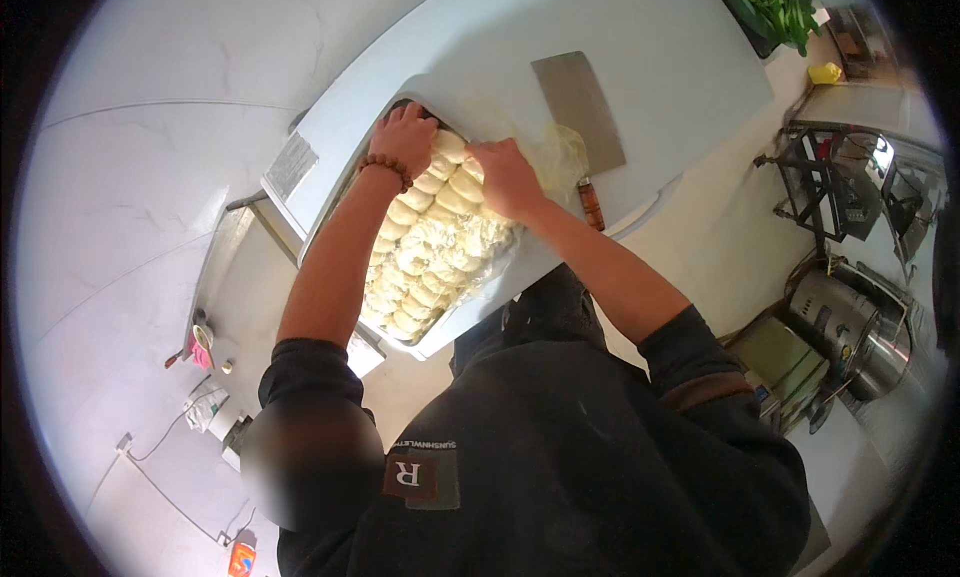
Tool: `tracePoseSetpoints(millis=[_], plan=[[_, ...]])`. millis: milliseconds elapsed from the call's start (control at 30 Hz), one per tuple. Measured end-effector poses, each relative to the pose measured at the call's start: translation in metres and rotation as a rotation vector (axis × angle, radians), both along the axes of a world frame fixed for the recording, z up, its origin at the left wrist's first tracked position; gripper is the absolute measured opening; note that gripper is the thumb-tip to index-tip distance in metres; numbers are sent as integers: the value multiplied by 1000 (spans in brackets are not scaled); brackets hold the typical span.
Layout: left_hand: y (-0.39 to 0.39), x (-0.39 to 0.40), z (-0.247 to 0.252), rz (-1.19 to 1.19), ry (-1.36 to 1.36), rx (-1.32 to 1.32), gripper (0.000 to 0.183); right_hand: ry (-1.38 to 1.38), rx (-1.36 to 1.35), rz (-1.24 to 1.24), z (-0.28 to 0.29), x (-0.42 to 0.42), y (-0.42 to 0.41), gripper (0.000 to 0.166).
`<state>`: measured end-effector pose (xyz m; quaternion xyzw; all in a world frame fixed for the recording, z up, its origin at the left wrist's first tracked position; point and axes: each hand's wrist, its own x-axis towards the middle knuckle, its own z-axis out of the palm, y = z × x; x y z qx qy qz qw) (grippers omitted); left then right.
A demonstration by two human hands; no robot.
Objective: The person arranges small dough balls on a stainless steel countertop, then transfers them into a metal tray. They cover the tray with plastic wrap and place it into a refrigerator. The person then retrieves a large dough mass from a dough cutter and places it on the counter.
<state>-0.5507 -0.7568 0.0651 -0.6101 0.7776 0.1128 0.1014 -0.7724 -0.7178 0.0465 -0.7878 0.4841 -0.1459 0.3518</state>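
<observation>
A metal tray (390,105) full of pale dough pieces (454,202) lies in front of me, set at a slant on the white board. My left hand (405,140), with a beaded bracelet (387,168) at the wrist, rests at the tray's far end, fingers bent down over the dough and rim. Along the tray's right side, my right hand (510,175) touches the dough near the far end with its fingertips. Clear plastic film (442,254) covers the nearer dough. More loose film (559,153) lies crumpled beside my right hand. What my fingers grip is hidden.
A cleaver (581,111) with a wooden handle (591,205) lies on the white board (675,66), right of the tray. Leafy greens (776,10) are at the far right. A steel pot (844,329) and a black metal stand (814,179) stand to the right.
</observation>
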Motion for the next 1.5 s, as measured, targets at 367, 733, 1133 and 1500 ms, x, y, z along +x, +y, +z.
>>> tracePoseSetpoints(millis=[367,733,1133,1500], plan=[[24,-19,8,-172,146,-135,42,345,-252,162,14,-48,21,15],[38,-53,10,-168,211,-70,44,224,-296,92,12,-77,45,45],[30,-84,40,-246,31,222,51,-201,-16,-211,-16,-64,70,44],[56,-78,10,-356,259,19,38,164,-29,-109,-5,-76,62,38]])
